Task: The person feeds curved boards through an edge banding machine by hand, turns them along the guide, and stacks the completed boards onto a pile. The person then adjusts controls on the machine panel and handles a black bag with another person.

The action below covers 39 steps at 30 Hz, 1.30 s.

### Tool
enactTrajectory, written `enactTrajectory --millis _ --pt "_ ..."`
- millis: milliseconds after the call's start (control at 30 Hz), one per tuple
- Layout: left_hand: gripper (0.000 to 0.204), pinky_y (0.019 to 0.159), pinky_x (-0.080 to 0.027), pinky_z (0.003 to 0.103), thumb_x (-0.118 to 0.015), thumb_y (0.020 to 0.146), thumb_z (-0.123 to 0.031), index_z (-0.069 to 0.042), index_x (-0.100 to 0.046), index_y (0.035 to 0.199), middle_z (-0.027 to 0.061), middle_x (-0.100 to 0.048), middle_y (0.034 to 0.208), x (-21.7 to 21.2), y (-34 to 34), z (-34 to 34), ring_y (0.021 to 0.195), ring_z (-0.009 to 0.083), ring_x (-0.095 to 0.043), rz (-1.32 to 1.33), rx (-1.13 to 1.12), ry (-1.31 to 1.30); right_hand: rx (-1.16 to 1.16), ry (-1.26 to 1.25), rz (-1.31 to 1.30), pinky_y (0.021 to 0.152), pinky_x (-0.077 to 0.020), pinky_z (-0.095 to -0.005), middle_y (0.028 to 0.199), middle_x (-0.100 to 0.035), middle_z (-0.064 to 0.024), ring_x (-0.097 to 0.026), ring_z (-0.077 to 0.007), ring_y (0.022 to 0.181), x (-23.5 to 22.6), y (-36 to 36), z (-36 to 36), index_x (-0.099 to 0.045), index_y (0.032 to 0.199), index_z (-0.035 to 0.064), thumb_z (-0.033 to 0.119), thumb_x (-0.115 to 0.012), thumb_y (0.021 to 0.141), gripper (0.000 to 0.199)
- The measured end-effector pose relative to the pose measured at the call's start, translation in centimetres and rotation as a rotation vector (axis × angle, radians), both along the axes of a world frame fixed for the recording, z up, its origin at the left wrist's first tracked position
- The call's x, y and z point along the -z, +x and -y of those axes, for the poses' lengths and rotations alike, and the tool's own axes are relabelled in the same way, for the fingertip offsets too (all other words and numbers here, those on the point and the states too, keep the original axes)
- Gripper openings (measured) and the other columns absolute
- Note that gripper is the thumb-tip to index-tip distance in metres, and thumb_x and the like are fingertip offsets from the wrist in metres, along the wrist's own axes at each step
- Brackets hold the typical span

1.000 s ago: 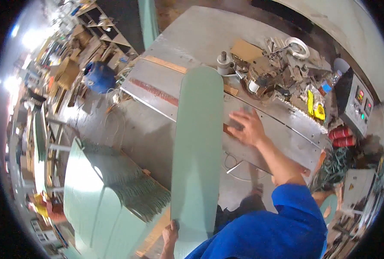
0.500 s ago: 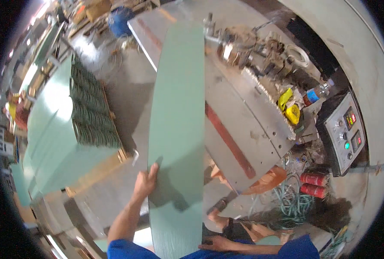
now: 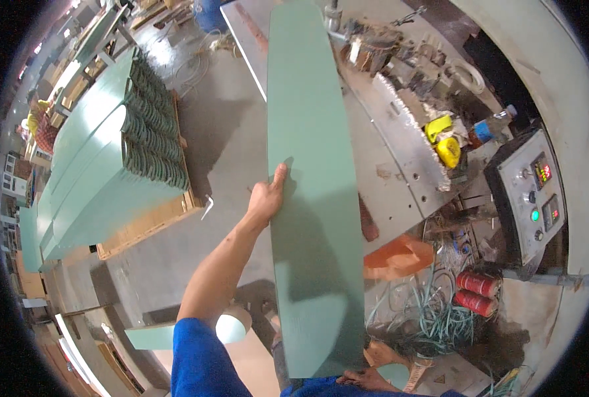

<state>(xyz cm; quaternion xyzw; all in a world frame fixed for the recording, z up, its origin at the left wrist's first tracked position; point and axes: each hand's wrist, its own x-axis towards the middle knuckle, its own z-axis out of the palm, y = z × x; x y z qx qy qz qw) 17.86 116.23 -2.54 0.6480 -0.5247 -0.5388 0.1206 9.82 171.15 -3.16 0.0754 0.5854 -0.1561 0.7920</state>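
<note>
A long, pale green board (image 3: 314,132) with a rounded far end stretches away from my body across the metal table. My left hand (image 3: 267,198) grips its left edge about midway along, thumb lying on the top face and the other fingers hidden beneath. Down at the near end, my right hand (image 3: 367,378) holds the board's right corner. Part of that hand is cut off from sight by the board and my blue sleeve.
A pallet (image 3: 152,225) at left bears stacked green boards (image 3: 102,145). To the right stand a control panel (image 3: 532,192), a bottle (image 3: 493,126), a yellow tape measure (image 3: 448,152) and red spools (image 3: 476,291). Tangled green strips (image 3: 440,324) lie near an orange sheet (image 3: 400,257).
The board has moved farther away and to the right, its near end now showing. My left hand has gone forward with it, my right hand slightly rightward. The view has shifted too.
</note>
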Motion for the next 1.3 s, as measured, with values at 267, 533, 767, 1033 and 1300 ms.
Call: enactTrajectory --millis 267,533,767,1033,1300 --pt "0.102 0.09 -0.046 0.041 -0.039 0.087 -0.077 0.02 -0.059 0.11 0.0299 -0.063 0.105 -0.4 -4.9 1.7 0.105 0.0381 -0.06 0.051 0.017 -0.05 0.455 -0.138 -0.592 0.067 -0.0523 -0.0295 0.09 -0.065 -0.0149 -0.064 -0.0193 0.077 0.1 -0.4 -0.2 -0.059 0.101 -0.004 0.031 -0.073 0.086 0.041" --pt "0.09 0.113 -0.029 0.05 -0.042 0.087 -0.073 -0.003 -0.042 0.143 0.0228 -0.034 0.151 -2.5 -5.6 5.6 0.139 0.0341 -0.035 0.377 0.274 -0.326 0.968 -0.222 -0.796 0.052 -0.049 -0.031 0.079 -0.061 -0.0096 -0.06 -0.0173 0.062 -1.1 -0.5 6.6 -0.054 0.094 -0.0008 0.007 -0.069 0.086 0.019" --pt "0.072 0.119 -0.013 0.056 -0.053 0.087 -0.059 -0.027 -0.033 0.149 -0.0026 -0.028 0.157 -3.2 -1.1 17.0 0.146 0.0197 -0.022 0.473 1.414 -1.122 1.005 -0.13 -1.068 0.045 -0.0435 -0.0307 0.074 -0.058 -0.008 -0.054 -0.016 0.053 2.0 -2.3 10.8 -0.053 0.097 -0.0008 0.004 -0.071 0.083 0.024" --pt "0.065 0.118 -0.025 0.049 -0.059 0.083 -0.055 -0.027 -0.047 0.14 -0.0049 -0.037 0.152 -1.8 -6.2 26.7 0.143 0.0174 -0.03 0.208 1.641 -1.245 1.438 -0.026 -1.044 0.045 -0.0428 -0.0319 0.087 -0.057 -0.009 -0.055 -0.0171 0.061 2.5 -4.4 17.3 -0.056 0.098 0.005 0.002 -0.073 0.077 0.027" --pt "0.061 0.113 -0.03 0.054 -0.065 0.081 -0.051 -0.028 -0.051 0.136 -0.0081 -0.042 0.149 -1.0 -7.8 32.8 0.14 0.0147 -0.034 0.082 1.61 -1.216 1.027 0.065 -1.431 0.049 -0.0439 -0.034 0.09 -0.06 -0.0074 -0.057 -0.018 0.065 5.7 -7.3 20.1 -0.057 0.098 -0.001 0.002 -0.074 0.074 0.029"
